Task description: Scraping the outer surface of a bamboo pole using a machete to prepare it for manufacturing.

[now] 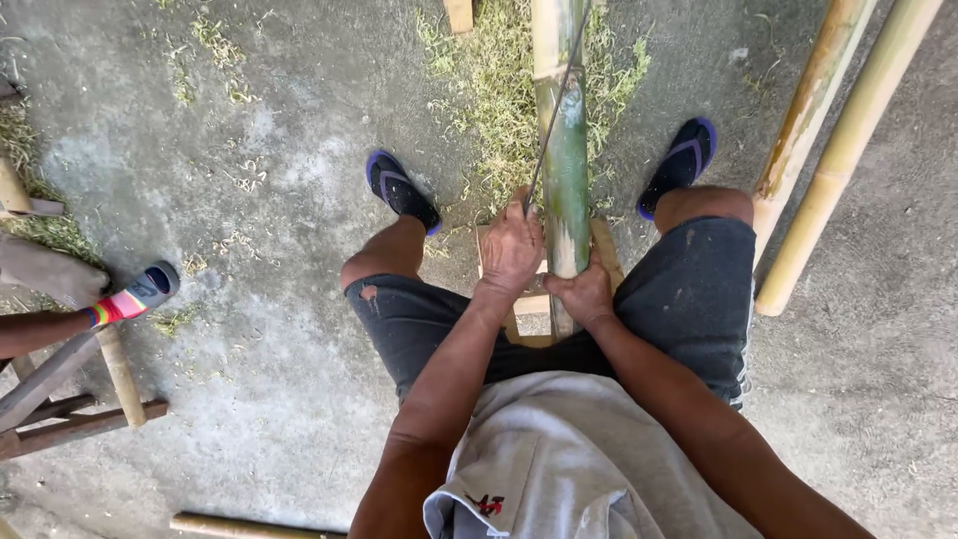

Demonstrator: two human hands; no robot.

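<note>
While the left hand [510,250] clamps a thin blade [555,115], the right hand [584,292] grips the stiff, probably heavy, smooth-skinned green bamboo pole [566,170] near its end.

Green bamboo pole [566,170], dark blue flip-flops [401,190] with purple edges, black shorts [699,289], grey shirt [569,459], rainbow-striped sandal [135,294].

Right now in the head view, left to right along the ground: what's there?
Another person's foot in a striped sandal → left blue flip-flop → left hand gripping a thin blade → green bamboo pole with right hand on it → right blue flip-flop → two yellow bamboo poles.
</note>
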